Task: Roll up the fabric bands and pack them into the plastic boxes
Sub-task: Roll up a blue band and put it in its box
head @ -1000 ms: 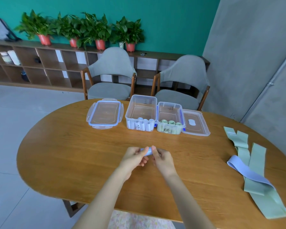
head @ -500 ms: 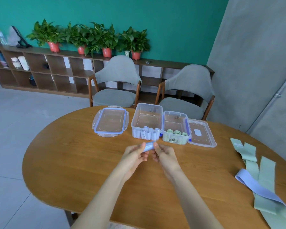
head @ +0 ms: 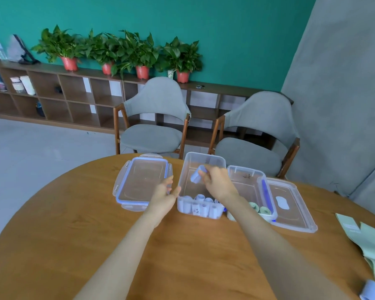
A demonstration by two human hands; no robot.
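My right hand [head: 218,184] pinches a rolled blue band [head: 197,174] above the left clear box [head: 200,187], which holds blue rolls [head: 200,204] along its near wall. My left hand [head: 164,197], fingers relaxed, touches that box's side. The right box [head: 250,189] on the desk [head: 95,224] holds green rolls [head: 260,210].

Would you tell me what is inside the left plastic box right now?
A row of rolled blue bands stands along the near wall of the left plastic box. The right hand hovers above, hiding part of the floor.

Bright, even daylight with soft shadows; motion blur smears the right hand [head: 218,184], and wide-angle distortion bends the edges.
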